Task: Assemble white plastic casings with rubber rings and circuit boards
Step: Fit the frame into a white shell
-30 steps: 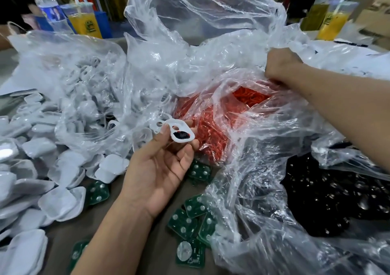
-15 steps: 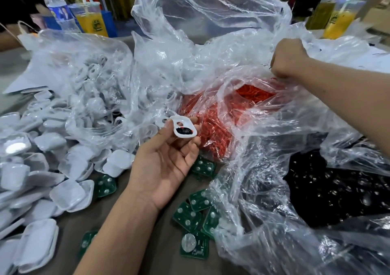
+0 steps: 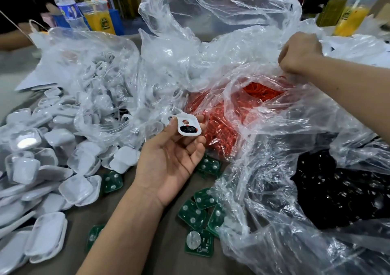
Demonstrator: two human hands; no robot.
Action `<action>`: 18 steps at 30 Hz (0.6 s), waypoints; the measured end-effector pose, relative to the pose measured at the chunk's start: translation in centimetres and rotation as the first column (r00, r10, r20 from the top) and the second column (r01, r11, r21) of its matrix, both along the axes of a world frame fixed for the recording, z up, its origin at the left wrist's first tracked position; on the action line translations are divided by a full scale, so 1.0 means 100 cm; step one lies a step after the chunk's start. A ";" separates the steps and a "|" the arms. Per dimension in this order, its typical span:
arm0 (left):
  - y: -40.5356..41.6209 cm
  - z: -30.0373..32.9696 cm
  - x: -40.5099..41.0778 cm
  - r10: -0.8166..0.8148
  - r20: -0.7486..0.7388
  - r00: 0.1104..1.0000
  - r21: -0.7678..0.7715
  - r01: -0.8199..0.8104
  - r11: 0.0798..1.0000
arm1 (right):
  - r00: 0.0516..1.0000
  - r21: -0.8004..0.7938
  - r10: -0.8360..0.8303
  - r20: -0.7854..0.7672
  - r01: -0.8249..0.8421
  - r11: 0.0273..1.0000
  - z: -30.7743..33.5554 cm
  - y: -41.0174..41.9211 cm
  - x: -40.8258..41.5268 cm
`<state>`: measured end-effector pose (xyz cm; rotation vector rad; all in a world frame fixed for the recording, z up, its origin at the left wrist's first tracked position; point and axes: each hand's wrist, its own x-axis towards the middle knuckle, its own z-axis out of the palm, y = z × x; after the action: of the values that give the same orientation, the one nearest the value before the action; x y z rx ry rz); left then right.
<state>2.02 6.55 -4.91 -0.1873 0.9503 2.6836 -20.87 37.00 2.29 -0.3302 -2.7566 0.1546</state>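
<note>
At centre of the head view, the left hand (image 3: pixel 168 165) is palm-up w/ thumb and fingertips pinching a small white rounded-square plastic casing (image 3: pixel 188 126), open side facing the camera. Prob. held that way so the inside shows: a dark insert sits in it w/ a bit of red at the edge, maybe a rubber ring already seated, too small to say. Casing hangs above the bench (image 3: pixel 164 260), just at the near lip of the ring bag.

Toward 1-2 o'clock, the right hand (image 3: pixel 299 53) is fisted, knuckles up, fingers bunched on the edge of the crinkled clear plastic bag (image 3: pixel 263 78). Judging by the lifted film, it's pulling the mouth wide to get at the heap of thin red-orange rubber rings (image 3: pixel 223 116) inside; the grip is closed on film, not on a ring.

At 9 o'clock, a pile of loose white plastic casing halves (image 3: pixel 50 165) spreads over the bench, more of them in a second clear bag (image 3: pixel 95 80) toward 10-11, all within left-hand reach. At 6 o'clock, small green square circuit boards (image 3: pixel 196 215) lie scattered just below the left wrist, one w/ a round silvery disc on it. At 4 o'clock, another clear bag holds small black parts (image 3: pixel 337 190), type unclear.

Far edge, 11 and 1 o'clock: a water bottle (image 3: pixel 67 6) and cups of yellow drink (image 3: pixel 99 19), well apart from the work.

Likely step: fetch a ring for the held casing; board follows.
</note>
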 end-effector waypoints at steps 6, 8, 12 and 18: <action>0.001 0.003 0.000 -0.017 0.023 1.000 0.025 0.016 1.000 | 0.927 -0.233 0.165 -0.337 -0.252 0.939 0.013 -0.009 0.017; 0.001 0.003 0.000 -0.008 0.036 0.999 0.029 0.007 1.000 | 0.888 -0.458 0.096 -0.450 -0.321 0.829 0.021 -0.024 0.026; 0.001 0.003 -0.001 0.010 0.043 0.999 0.042 -0.011 0.999 | 0.847 -0.753 0.036 -0.530 -0.489 0.441 0.034 -0.073 0.070; -0.008 0.001 -0.002 0.043 0.030 0.999 0.047 -0.044 0.998 | 0.755 -0.837 0.444 -0.483 -0.547 0.018 -0.009 -0.137 0.181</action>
<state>1.79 5.78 -4.81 -0.2394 0.8824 2.7324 -2.77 23.33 1.43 0.4458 -2.0782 2.0938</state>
